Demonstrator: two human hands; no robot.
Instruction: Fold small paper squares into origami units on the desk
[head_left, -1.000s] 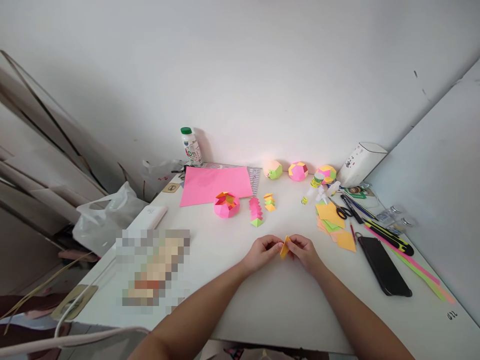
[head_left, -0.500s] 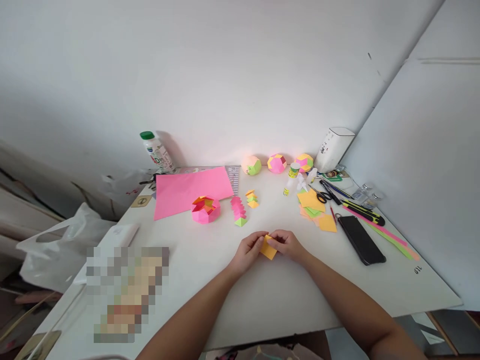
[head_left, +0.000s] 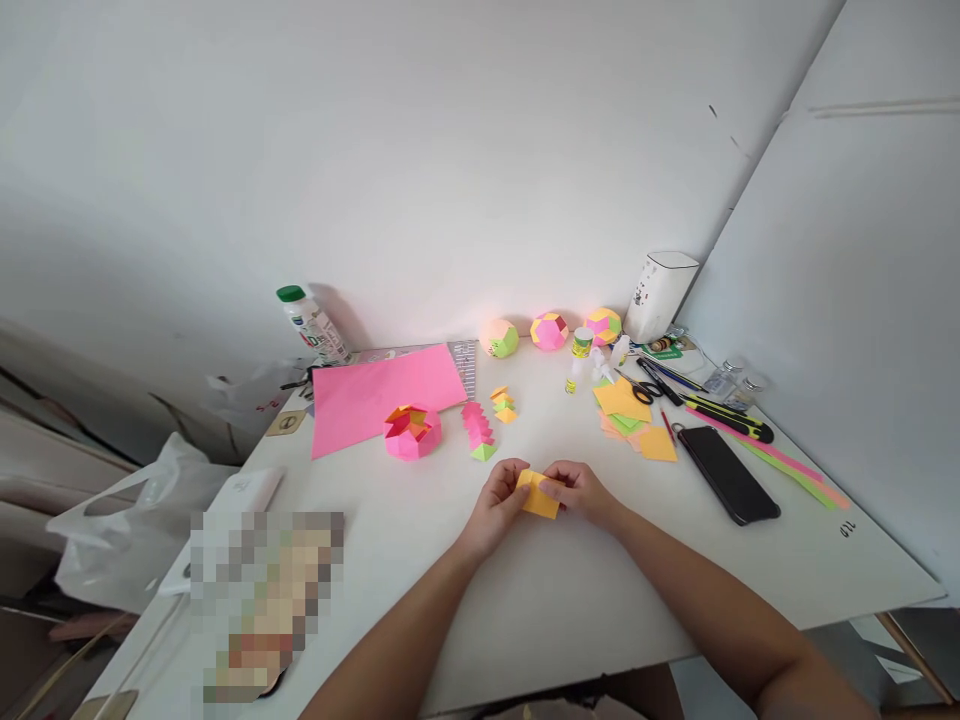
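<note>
Green-capped bottle (head_left: 315, 330), plastic bag (head_left: 131, 540), phone (head_left: 727, 474)

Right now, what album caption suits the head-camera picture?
Left hand and right hand hold orange paper, with three faceted paper balls lined by the wall.

White tabletop (head_left: 585, 610) extends beneath and around my right hand (head_left: 583, 490); beyond it I note a plain white wall (head_left: 420, 170), and well to its right a pale side wall (head_left: 877, 290). Light soft, dimmer far left of my left hand (head_left: 493, 507).

The yellow-orange sheet (head_left: 539, 504) looks smooth, matt paper.
</note>
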